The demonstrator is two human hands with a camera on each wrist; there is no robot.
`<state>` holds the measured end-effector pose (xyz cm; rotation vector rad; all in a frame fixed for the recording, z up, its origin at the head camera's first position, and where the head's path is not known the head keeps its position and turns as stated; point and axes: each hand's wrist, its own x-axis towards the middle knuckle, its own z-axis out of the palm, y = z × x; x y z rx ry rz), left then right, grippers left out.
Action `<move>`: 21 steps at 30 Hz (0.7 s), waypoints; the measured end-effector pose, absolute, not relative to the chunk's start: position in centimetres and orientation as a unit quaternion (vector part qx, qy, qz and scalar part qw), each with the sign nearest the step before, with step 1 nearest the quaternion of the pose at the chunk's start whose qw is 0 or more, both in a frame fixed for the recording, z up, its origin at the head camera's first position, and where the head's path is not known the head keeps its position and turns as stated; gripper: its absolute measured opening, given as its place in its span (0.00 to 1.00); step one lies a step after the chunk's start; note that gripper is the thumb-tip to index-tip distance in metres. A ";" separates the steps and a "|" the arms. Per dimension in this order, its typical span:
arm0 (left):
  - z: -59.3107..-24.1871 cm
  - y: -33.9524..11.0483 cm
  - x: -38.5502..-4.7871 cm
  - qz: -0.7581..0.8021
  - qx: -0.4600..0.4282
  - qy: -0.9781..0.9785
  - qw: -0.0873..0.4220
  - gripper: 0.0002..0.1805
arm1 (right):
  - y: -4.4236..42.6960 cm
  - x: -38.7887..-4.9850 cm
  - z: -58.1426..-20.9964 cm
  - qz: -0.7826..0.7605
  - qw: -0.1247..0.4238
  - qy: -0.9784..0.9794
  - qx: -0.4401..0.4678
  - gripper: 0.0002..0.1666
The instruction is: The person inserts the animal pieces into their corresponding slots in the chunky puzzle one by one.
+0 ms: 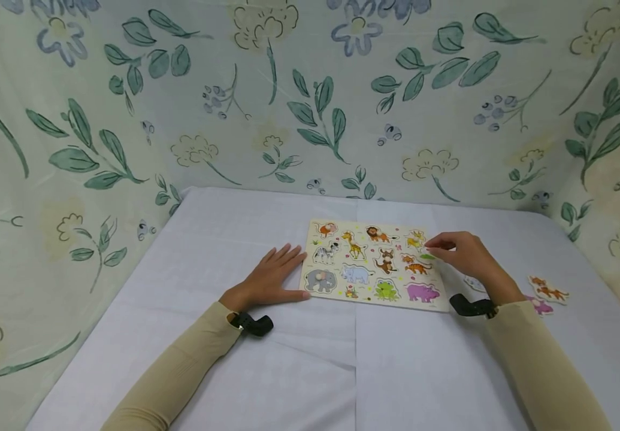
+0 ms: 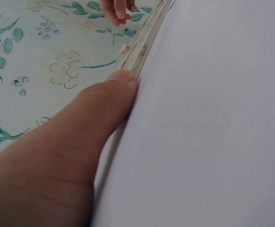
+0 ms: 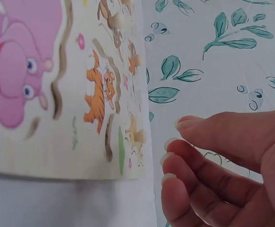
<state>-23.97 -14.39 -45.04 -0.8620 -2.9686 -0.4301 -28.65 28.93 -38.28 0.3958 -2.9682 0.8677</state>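
Note:
A flat wooden animal board [image 1: 342, 287] lies on the white-covered table, its printed animals including a zebra [image 1: 326, 254], a lion [image 1: 378, 234] and a purple hippo [image 1: 423, 292]. My left hand [image 1: 269, 279] rests palm down with spread fingers at the board's left side. Its thumb touches the near left corner, and in the left wrist view the thumb [image 2: 99, 101] lies against the board's edge [image 2: 144, 47]. Over the board's right edge is my right hand [image 1: 466, 254]. In the right wrist view the right hand's fingers [image 3: 194, 189] are loosely bent, with nothing visible between them and the thumb.
Right of the board lie a loose tiger piece [image 1: 549, 289], a purple piece [image 1: 540, 305] partly behind the right forearm, and a pale piece [image 1: 472, 283] partly hidden by the right wrist. A floral cloth [image 1: 266, 120] hangs behind the table.

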 end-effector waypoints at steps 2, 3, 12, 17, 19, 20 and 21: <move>-45.1 -14.4 -23.9 -0.137 -0.278 -0.951 0.010 0.55 | 29.3 -28.5 -38.3 0.278 0.011 -0.953 0.122 0.12; -45.1 -14.4 -23.9 -0.138 -0.279 -0.950 0.010 0.55 | 29.5 -28.6 -38.4 0.281 0.011 -0.951 0.126 0.13; -44.8 -14.5 -24.1 -0.134 -0.280 -0.950 0.017 0.55 | 31.4 -29.1 -38.4 0.280 0.005 -0.950 0.142 0.17; -44.8 -14.4 -24.1 -0.136 -0.278 -0.951 0.010 0.55 | 31.3 -28.3 -37.5 0.276 -0.009 -0.952 0.133 0.18; -44.9 -14.4 -24.1 -0.136 -0.279 -0.950 0.011 0.55 | 31.3 -28.0 -37.2 0.272 -0.018 -0.953 0.132 0.18; -45.0 -14.4 -24.1 -0.135 -0.279 -0.951 0.012 0.55 | 31.4 -27.9 -37.0 0.268 -0.021 -0.954 0.132 0.19; -45.1 -14.4 -24.1 -0.135 -0.279 -0.951 0.012 0.55 | 31.4 -27.8 -36.9 0.267 -0.026 -0.954 0.136 0.19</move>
